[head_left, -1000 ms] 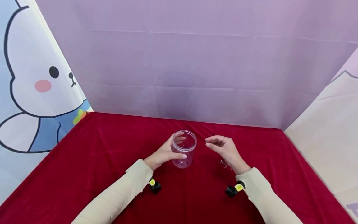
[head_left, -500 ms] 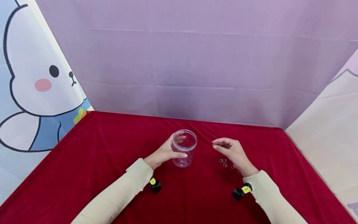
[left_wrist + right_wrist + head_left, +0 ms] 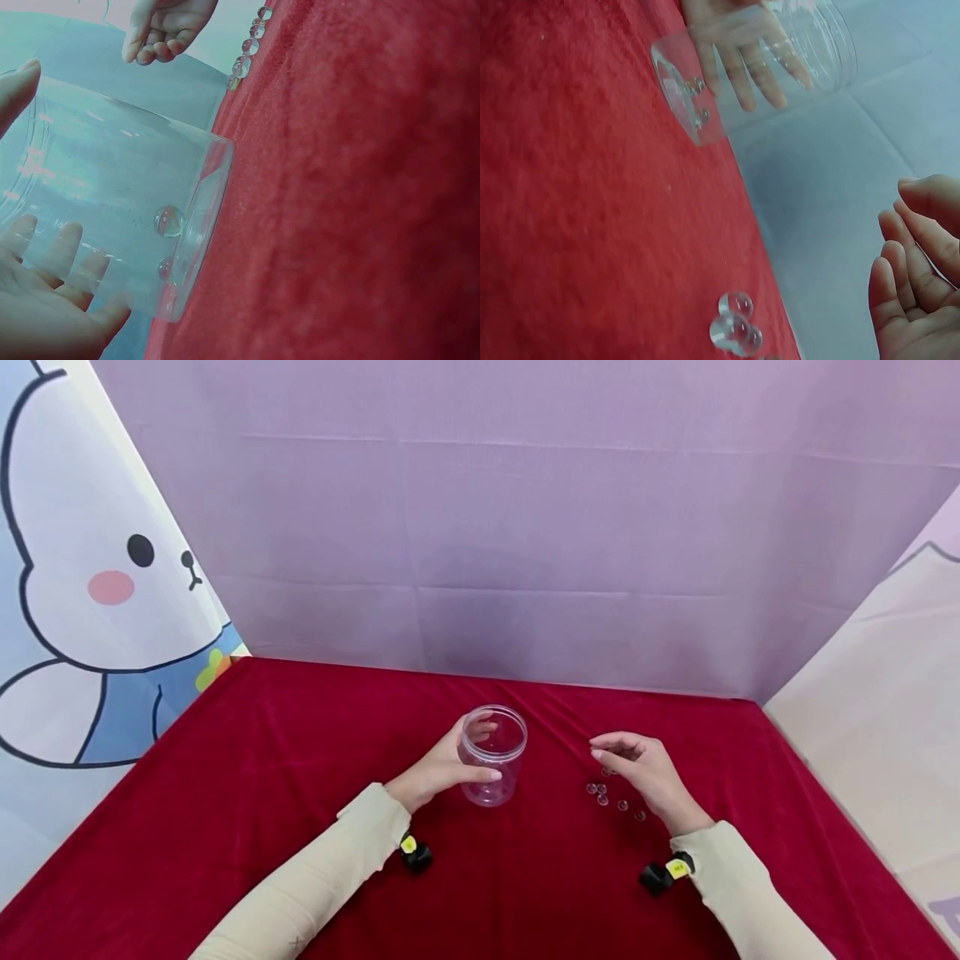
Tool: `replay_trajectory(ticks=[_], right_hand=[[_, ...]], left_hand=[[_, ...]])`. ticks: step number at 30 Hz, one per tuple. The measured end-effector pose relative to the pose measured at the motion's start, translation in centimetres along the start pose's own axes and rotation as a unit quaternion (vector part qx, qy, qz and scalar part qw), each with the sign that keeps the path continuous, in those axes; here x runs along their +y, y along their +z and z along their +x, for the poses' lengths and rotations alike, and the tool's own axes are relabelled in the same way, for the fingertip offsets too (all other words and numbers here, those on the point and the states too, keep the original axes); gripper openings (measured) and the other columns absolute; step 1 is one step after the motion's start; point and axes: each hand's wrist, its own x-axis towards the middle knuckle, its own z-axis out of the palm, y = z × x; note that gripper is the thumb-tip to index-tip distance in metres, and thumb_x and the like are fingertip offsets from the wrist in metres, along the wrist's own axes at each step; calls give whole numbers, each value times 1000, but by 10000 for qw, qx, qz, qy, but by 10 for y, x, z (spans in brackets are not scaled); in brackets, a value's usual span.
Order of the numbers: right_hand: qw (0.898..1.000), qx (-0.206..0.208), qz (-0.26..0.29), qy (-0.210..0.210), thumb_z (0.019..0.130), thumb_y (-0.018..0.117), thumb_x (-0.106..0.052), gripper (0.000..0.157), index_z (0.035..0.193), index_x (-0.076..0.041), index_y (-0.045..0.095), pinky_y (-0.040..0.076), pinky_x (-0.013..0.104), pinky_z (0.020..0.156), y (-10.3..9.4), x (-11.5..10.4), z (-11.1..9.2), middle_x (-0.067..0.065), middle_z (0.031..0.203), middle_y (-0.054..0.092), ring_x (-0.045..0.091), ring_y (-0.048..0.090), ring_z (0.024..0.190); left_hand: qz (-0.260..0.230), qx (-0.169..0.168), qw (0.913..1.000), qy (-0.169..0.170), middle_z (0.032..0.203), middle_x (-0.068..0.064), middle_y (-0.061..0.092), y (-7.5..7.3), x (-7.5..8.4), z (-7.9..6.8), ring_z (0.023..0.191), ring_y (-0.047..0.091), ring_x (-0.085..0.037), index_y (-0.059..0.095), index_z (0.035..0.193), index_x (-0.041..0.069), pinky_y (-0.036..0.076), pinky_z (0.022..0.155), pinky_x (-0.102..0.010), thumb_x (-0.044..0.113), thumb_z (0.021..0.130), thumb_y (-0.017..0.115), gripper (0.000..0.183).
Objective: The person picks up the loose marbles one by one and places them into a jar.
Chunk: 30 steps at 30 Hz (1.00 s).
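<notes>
A clear plastic jar (image 3: 495, 760) without a lid stands upright, and my left hand (image 3: 450, 764) grips it round the side, thumb in front and fingers behind. Through its wall a clear glass marble (image 3: 169, 221) shows near the bottom, with a second round glint beside it. To the right, my right hand (image 3: 637, 768) hovers over the cloth with fingers loosely bent and nothing visible in them. Below and left of it lie several clear marbles (image 3: 602, 799), some grouped together. The right wrist view shows thumb and fingertips apart, with marbles (image 3: 736, 330) on the cloth nearby.
A red velvet cloth (image 3: 337, 727) covers the table. Behind it rises a lilac fabric backdrop (image 3: 480, 527), with a cartoon-print panel (image 3: 82, 610) on the left and a pale panel (image 3: 885, 710) on the right.
My right hand has moved right, away from the jar, so more of the marbles on the cloth show. The left hand and the jar have stayed in place.
</notes>
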Motion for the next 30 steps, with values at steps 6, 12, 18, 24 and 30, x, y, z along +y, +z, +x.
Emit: replay_trajectory(ticks=[6,12,18,24,30], right_hand=[[9999,78,46,-106,87,67,-9,32,109,12,61,53,24,69,-8,8,-1,-7,90,70,11,65,77],[9999,93,-61,31,88,67,-13,32,111,9,61,51,22,73,-17,13,-4,-7,92,71,13,66,82],[9991,199,-321,213,87,68,-16,37,113,9,61,50,20,74,-24,20,-8,-5,95,71,5,63,84],[9976,175,-575,338,87,68,-19,38,112,10,61,50,22,74,-31,27,-13,-2,95,71,5,61,84],[9956,104,-818,451,87,69,-22,38,111,6,63,51,21,73,-38,32,-19,5,99,70,4,61,83]], left_hand=[[-22,-53,9999,-108,149,-9,32,0,3,-1,137,27,-29,24,145,26,37,104,-47,9,78,75,85],[10,-103,9997,-219,147,-8,33,3,21,-8,138,26,-32,22,146,20,38,104,-47,7,78,73,86],[13,-98,9996,-251,147,-7,33,2,15,-7,137,26,-31,22,146,21,38,103,-46,9,78,74,87],[25,-35,9999,-146,148,-7,32,0,-2,0,137,28,-27,24,144,28,38,103,-47,13,77,77,87],[48,-6,9999,-96,147,-8,34,0,-3,-2,135,31,-26,27,143,29,39,102,-47,16,76,78,85]])
